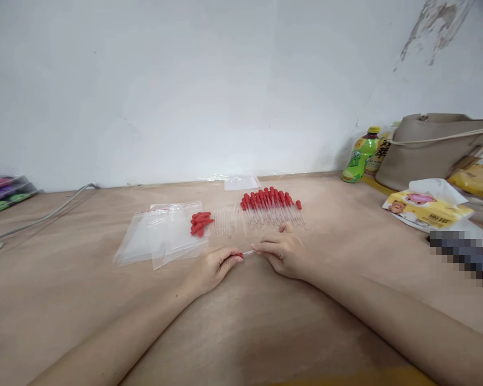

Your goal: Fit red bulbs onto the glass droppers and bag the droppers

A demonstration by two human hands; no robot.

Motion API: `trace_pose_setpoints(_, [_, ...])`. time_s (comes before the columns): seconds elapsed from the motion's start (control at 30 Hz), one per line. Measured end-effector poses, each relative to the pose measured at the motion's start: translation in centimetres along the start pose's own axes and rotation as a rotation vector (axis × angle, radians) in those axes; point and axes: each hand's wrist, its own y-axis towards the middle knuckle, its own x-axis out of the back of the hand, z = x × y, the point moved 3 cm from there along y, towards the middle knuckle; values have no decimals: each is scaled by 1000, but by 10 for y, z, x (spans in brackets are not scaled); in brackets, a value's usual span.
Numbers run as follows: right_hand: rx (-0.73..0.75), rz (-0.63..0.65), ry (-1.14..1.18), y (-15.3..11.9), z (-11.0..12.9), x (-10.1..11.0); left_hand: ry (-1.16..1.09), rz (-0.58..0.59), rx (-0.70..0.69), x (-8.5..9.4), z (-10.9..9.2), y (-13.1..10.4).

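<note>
A red rubber bulb (240, 255) is pinched in the fingertips of my left hand (219, 264). My right hand (284, 251) grips a thin clear tube (248, 252), whose left end meets the bulb. Beyond my right hand lies a row of clear droppers with red bulbs (269, 199). Several loose clear tubes (224, 221) lie to the left of that row. Next to them, a small pile of red bulbs (200, 222) rests on the edge of the clear plastic bags (165, 233).
At the right are a green bottle (360, 155), a grey-beige bag (434, 147), a yellow tissue pack (429, 206) and a blurred dark object (467, 257). A grey cable (60, 205) and colourful packets (6, 193) are at the left. A wall rises behind the table.
</note>
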Motion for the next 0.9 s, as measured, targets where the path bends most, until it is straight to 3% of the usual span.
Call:
trace_pose_setpoints(0.17, [69,-38,-145,2,11,4,90,-18,-46,1,-3,2])
trace_pose_setpoints(0.3, [47,-26,-50,1,12,0,125,-16,-127,-2,-2,1])
trace_pose_setpoints(0.5, [-53,-48,27,2,5,-6,72,-176,-104,3,4,4])
trace_pose_setpoints(0.9, [-5,-71,-5,5,9,-6,26,-107,-70,4,-4,1])
